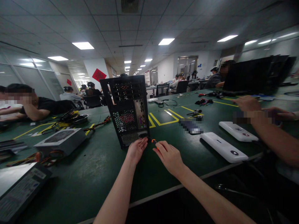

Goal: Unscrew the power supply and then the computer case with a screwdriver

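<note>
A black computer case (123, 109) stands upright on the green table (88, 168), its perforated back side with the port panel (140, 113) facing me. My left hand (137, 149) is palm up at the lower right corner of that back side, fingers stretched out and apparently holding nothing. Between the thumb and fingers of my right hand (167, 155) is a screwdriver (153, 141) with an orange and black handle, pointing left toward the case's lower right edge. Its tip is too dark and small to make out, so I cannot tell whether it touches the case.
Two power supplies, a grey one (62, 140) and a nearer labelled one (23, 186), lie left with cables. Right are white power banks (223, 147), a phone (190, 126), cables (204, 101), dark monitors (254, 74) and another person's arm (268, 133). Another person (35, 102) sits across.
</note>
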A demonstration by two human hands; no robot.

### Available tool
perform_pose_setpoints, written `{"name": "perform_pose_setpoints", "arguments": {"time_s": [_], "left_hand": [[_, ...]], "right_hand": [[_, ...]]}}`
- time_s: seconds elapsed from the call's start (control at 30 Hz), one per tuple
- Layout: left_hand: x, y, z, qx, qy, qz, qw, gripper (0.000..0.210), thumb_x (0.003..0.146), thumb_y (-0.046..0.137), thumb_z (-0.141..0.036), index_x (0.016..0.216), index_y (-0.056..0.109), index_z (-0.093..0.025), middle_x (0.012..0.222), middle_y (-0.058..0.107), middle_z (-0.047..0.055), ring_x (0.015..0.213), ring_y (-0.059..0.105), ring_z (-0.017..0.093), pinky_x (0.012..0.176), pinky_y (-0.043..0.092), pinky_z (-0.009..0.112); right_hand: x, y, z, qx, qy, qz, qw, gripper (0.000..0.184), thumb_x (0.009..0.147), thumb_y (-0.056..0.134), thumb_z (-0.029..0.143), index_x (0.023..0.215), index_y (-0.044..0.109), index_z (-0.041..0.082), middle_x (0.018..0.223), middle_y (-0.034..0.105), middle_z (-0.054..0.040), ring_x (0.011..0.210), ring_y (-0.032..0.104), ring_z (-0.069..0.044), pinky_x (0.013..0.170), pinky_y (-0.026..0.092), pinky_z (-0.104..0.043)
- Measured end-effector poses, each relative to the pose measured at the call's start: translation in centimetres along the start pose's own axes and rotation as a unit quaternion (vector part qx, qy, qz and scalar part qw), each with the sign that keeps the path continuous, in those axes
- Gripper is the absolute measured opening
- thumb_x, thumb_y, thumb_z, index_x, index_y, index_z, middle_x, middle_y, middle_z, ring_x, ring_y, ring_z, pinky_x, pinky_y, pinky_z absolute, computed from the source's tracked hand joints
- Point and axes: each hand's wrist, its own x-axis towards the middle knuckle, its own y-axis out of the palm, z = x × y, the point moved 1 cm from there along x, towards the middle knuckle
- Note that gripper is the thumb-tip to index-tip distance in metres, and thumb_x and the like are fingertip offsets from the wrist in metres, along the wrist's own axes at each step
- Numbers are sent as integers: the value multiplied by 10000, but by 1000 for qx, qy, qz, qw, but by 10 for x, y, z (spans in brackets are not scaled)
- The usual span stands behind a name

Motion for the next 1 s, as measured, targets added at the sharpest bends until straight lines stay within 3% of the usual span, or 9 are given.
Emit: {"name": "perform_pose_setpoints", "arguments": {"time_s": [0.13,0.3,0.47,0.63,0.7,0.73,0.83,0.9,1.0], "left_hand": [[2,-2,0,1,-2,12,1000,120,698,455,-46,787,534,-63,1067,549,216,983,540,238,824,452,324],[1,-2,0,5,1,9,1000,124,698,458,-51,788,543,-63,1042,563,212,960,554,226,815,454,320],[-1,1,0,29,6,8,1000,117,714,456,-79,798,537,-83,1024,574,191,911,576,206,803,449,320],[1,0,6,200,81,-44,975,147,687,528,-117,830,493,-127,943,587,141,855,578,184,783,428,322],[0,-2,6,353,177,-70,916,175,676,542,-126,838,483,-155,899,579,105,823,566,180,777,413,337],[-1,-2,5,437,236,-75,865,170,679,535,-129,837,488,-168,888,568,90,819,552,182,782,399,346],[-5,1,-1,646,380,-80,657,161,710,491,-148,861,524,-192,920,523,83,887,483,216,808,346,377],[-7,5,-6,729,416,-91,535,198,731,471,-172,915,536,-206,956,500,94,930,435,243,802,325,393],[-6,8,-11,791,426,-101,427,229,752,451,-194,964,534,-223,951,493,95,917,412,248,770,315,386]], "right_hand": [[0,0,1,-7,-15,-9,1000,184,824,391,179,968,500,139,1009,512,-110,851,517,-168,725,412,-289],[0,-2,1,-36,-16,-7,999,179,836,414,253,948,520,161,797,552,-56,641,515,-123,596,382,-247],[0,-2,3,-27,-20,0,999,184,829,415,243,949,520,152,944,533,-98,796,525,-163,674,394,-275],[-3,7,2,-33,-72,-8,997,190,820,405,138,980,505,149,970,536,-95,780,519,-161,676,398,-287],[-3,7,1,-34,-73,-25,996,173,823,416,156,971,506,157,928,544,-80,740,517,-150,655,395,-279],[-3,6,1,-37,-73,-29,996,158,824,424,174,957,510,163,897,547,-70,712,513,-144,641,392,-275],[-1,2,2,-49,-69,-21,996,126,825,436,223,903,524,178,811,533,-48,660,499,-136,606,385,-269],[1,0,3,-43,-57,-9,997,123,825,429,226,878,529,177,793,516,-50,671,498,-138,608,391,-268],[2,-1,6,-6,-35,1,999,139,802,428,181,901,522,156,907,494,-94,779,505,-160,674,415,-282]]}}
